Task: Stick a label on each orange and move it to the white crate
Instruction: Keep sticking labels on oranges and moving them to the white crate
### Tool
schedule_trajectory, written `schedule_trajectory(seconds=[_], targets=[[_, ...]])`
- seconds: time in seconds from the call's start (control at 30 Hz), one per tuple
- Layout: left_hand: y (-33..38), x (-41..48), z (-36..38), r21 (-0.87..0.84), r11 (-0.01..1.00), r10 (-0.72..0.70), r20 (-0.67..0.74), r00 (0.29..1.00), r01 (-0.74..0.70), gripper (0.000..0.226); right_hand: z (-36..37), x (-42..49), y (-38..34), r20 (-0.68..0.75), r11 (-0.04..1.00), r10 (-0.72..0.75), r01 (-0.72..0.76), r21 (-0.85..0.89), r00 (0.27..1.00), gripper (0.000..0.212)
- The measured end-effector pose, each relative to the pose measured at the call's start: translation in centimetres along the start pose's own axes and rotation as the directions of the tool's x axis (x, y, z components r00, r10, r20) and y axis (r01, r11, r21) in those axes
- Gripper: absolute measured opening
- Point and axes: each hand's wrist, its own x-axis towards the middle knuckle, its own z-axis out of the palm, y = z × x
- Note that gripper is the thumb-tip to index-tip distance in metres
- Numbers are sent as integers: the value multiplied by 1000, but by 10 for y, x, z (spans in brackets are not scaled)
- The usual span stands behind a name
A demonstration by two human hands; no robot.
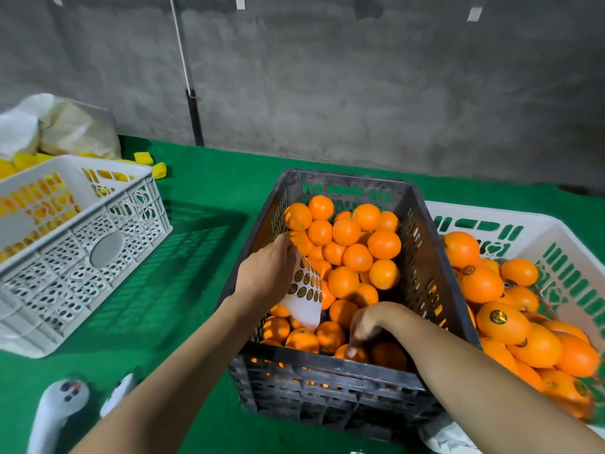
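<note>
The left hand (266,273) is pinching a label sheet (306,290) over the black crate (327,381). The right hand (363,326) is curling its fingers round an orange (361,355) inside it, beside the white crate (491,213) of labelled fruit.

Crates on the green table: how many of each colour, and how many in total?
White perforated plastic crates: 2
Black slotted plastic crate: 1
Total: 3
</note>
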Motion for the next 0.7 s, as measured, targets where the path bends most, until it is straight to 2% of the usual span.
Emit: schedule_trajectory(seconds=[0.23,0.33,0.4,0.53,0.7], targets=[[1,-4,-3,-26,1000,-7,24,1000,7,23,3,-1,4,76,997,77,-79,16,994,89],[1,-3,-2,-47,999,1,38,999,1,23,10,9,1,113,992,122,-121,-22,986,82],[0,-3,-1,-64,998,7,45,999,-4,22,13,11,-4,85,991,130,-131,4,988,76],[-1,-6,-1,-128,991,28,30,999,-24,14,10,0,-15,-110,997,74,-69,44,991,70],[2,-6,-3,-189,982,6,10,1000,-4,19,1,-25,-20,-122,996,44,-34,85,992,62]])
